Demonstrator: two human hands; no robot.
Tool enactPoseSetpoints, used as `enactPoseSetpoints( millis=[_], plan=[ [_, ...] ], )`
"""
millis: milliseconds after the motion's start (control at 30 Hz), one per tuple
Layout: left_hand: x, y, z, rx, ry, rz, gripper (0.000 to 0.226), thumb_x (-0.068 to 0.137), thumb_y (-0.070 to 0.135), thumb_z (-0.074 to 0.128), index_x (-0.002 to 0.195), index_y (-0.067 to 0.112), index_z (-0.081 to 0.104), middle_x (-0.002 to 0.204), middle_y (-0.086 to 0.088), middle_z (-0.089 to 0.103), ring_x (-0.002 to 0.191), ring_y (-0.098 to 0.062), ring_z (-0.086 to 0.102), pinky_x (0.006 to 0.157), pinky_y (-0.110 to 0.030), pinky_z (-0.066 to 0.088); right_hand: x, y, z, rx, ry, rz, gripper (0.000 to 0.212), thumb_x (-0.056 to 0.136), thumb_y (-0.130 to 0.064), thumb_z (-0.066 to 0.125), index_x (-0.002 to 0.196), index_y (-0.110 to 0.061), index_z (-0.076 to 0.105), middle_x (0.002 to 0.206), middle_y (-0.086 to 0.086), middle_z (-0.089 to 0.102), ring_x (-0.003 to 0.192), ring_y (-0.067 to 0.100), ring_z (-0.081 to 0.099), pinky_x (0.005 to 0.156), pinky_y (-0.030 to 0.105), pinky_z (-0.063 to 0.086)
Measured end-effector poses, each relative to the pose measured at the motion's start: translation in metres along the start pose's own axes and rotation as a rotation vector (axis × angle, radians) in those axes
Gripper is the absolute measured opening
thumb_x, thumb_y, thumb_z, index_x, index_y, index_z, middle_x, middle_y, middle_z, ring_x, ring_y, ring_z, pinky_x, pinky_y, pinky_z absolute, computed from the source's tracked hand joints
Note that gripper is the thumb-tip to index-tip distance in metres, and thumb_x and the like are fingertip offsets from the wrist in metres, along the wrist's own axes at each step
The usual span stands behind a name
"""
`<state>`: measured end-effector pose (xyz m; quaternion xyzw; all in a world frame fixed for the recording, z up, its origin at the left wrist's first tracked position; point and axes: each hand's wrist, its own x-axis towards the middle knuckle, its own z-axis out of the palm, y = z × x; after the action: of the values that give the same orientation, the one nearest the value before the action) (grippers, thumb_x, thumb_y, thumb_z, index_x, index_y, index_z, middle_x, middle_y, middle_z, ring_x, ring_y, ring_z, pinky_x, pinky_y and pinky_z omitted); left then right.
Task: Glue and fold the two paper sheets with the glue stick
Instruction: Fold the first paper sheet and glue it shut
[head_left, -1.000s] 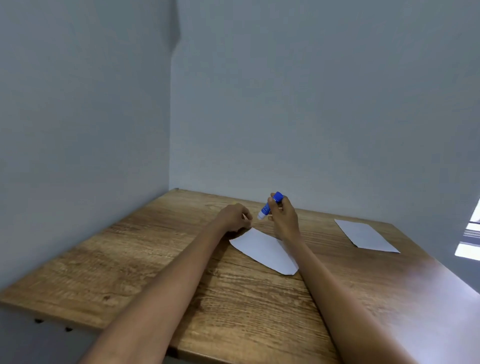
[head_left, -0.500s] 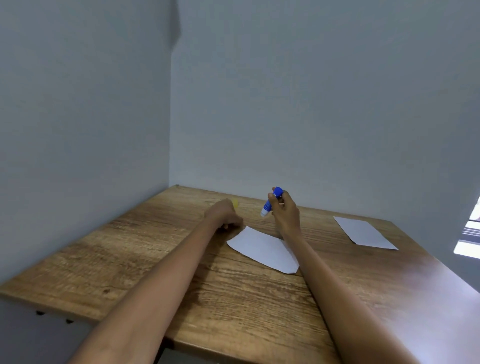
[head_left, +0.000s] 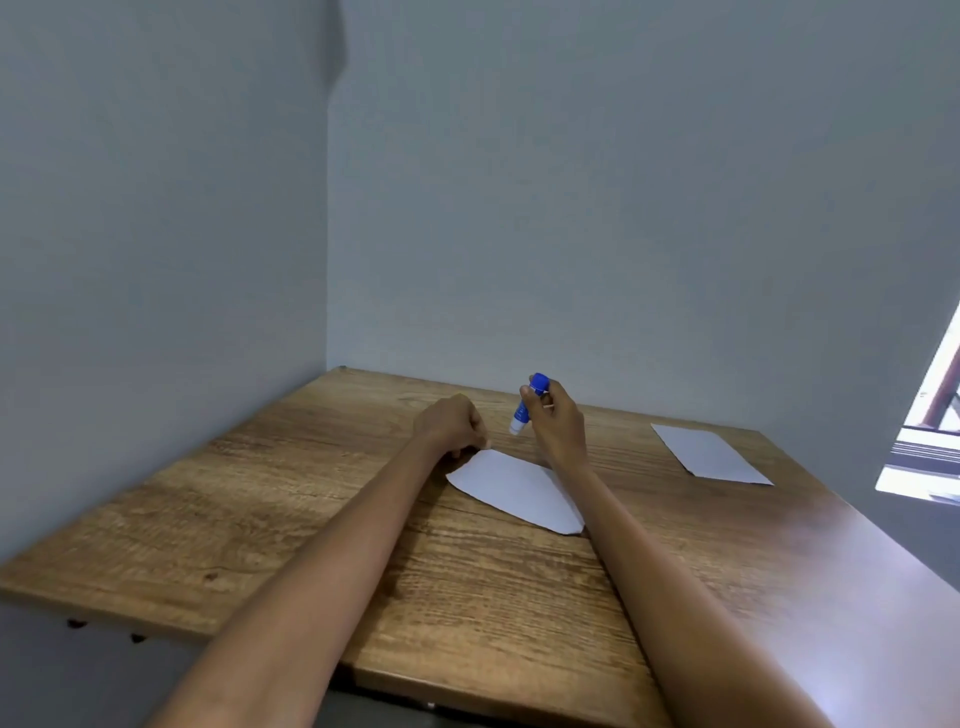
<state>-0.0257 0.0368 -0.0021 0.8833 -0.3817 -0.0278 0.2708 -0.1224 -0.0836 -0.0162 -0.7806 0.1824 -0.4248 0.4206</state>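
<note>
Left hand (head_left: 451, 422) back, curled at near sheet (head_left: 514, 491) far corner, grip unclear; right hand (head_left: 555, 423) still clamps uncapped glue stick (head_left: 529, 404) above; gluing imminent.

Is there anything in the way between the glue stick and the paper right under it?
Nothing visible. The right hand holds the glue stick tip-down above the far corner of the near paper sheet. The left hand rests at that corner's edge, beside the path, not across it.
</note>
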Motion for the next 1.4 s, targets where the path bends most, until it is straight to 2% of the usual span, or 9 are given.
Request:
enactPoseSetpoints(
  millis=[267, 400, 467, 600, 767, 967, 1100, 1200, 1400],
  plan=[
    [0.004, -0.002, -0.001, 0.046, -0.064, 0.029, 0.017, 0.082, 0.026, 0.069, 0.072, 0.014, 0.063, 0.076, -0.005, 0.068, 0.065, -0.016, 0.060, 0.068, -0.030, 0.049, 0.004, 0.000, -0.001, 0.045, 0.020, 0.012, 0.026, 0.094, -0.035, 0.053, 0.101, -0.011, 0.058, 0.074, -0.006, 0.050, 0.064, 0.006, 0.046, 0.062, 0.023, 0.038],
    [-0.010, -0.005, -0.003, -0.016, -0.105, 0.256, 0.013, 0.089, 0.024, 0.062, 0.099, 0.017, 0.067, 0.107, -0.002, 0.062, 0.104, -0.019, 0.058, 0.090, -0.032, 0.044, 0.005, -0.003, -0.004, 0.102, 0.051, 0.030, 0.028, 0.094, -0.034, 0.054, 0.107, -0.009, 0.060, 0.080, -0.003, 0.052, 0.074, 0.014, 0.052, 0.073, 0.032, 0.044],
    [-0.023, -0.002, -0.008, -0.063, -0.273, 0.362, 0.027, 0.091, 0.025, 0.059, 0.118, 0.019, 0.064, 0.130, -0.005, 0.052, 0.123, -0.017, 0.047, 0.103, -0.029, 0.034, 0.006, -0.004, -0.007, 0.122, 0.062, 0.041, 0.026, 0.094, -0.033, 0.054, 0.105, -0.010, 0.059, 0.085, 0.001, 0.055, 0.080, 0.018, 0.055, 0.081, 0.042, 0.049],
    [-0.036, 0.005, -0.015, 0.131, -0.619, 0.315, 0.060, 0.091, 0.049, 0.051, 0.145, 0.030, 0.033, 0.157, 0.003, 0.021, 0.142, -0.015, 0.019, 0.112, -0.031, 0.012, 0.007, -0.008, -0.011, 0.146, 0.076, 0.049, 0.025, 0.094, -0.034, 0.053, 0.105, -0.013, 0.059, 0.087, 0.000, 0.056, 0.083, 0.018, 0.056, 0.088, 0.046, 0.050],
    [-0.038, 0.006, -0.009, 0.274, -0.520, 0.225, 0.069, 0.089, 0.061, 0.042, 0.149, 0.034, 0.019, 0.161, 0.000, 0.008, 0.147, -0.024, 0.008, 0.118, -0.053, 0.006, 0.007, -0.013, -0.015, 0.136, 0.066, 0.021, 0.024, 0.095, -0.034, 0.052, 0.105, -0.013, 0.059, 0.089, 0.001, 0.057, 0.084, 0.018, 0.055, 0.084, 0.040, 0.049],
    [-0.035, 0.014, 0.015, 0.432, -0.360, 0.055, 0.082, 0.085, 0.074, 0.030, 0.150, 0.027, 0.015, 0.160, -0.010, 0.003, 0.147, -0.034, 0.005, 0.114, -0.058, 0.006, 0.006, -0.007, -0.012, 0.074, 0.023, 0.009, 0.029, 0.095, -0.036, 0.052, 0.107, -0.011, 0.059, 0.090, 0.003, 0.058, 0.077, 0.015, 0.053, 0.075, 0.032, 0.043],
    [-0.030, -0.004, 0.008, 0.270, -0.192, 0.083, 0.066, 0.090, 0.068, 0.027, 0.146, 0.035, 0.025, 0.161, -0.007, -0.003, 0.147, -0.030, -0.003, 0.113, -0.061, 0.000, 0.005, 0.000, -0.005, 0.016, -0.022, -0.028, 0.031, 0.095, -0.034, 0.052, 0.101, -0.005, 0.059, 0.075, -0.002, 0.051, 0.065, 0.011, 0.045, 0.068, 0.028, 0.038],
    [-0.028, -0.030, -0.004, 0.215, -0.073, 0.140, 0.048, 0.093, 0.061, 0.030, 0.136, 0.043, 0.040, 0.161, 0.000, 0.002, 0.148, -0.023, -0.004, 0.114, -0.060, -0.006, 0.009, -0.004, -0.001, -0.015, -0.037, -0.059, 0.021, 0.093, -0.034, 0.056, 0.092, -0.013, 0.056, 0.067, -0.009, 0.049, 0.060, 0.005, 0.045, 0.063, 0.025, 0.037],
    [-0.034, -0.055, -0.013, 0.204, -0.122, 0.248, 0.051, 0.082, 0.068, 0.049, 0.128, 0.047, 0.048, 0.161, 0.001, -0.004, 0.147, -0.018, -0.015, 0.112, -0.057, -0.015, 0.011, -0.012, 0.021, -0.098, -0.135, -0.060, 0.026, 0.088, -0.039, 0.062, 0.097, -0.016, 0.059, 0.077, -0.006, 0.060, 0.071, 0.009, 0.055, 0.065, 0.025, 0.041]
  ],
)
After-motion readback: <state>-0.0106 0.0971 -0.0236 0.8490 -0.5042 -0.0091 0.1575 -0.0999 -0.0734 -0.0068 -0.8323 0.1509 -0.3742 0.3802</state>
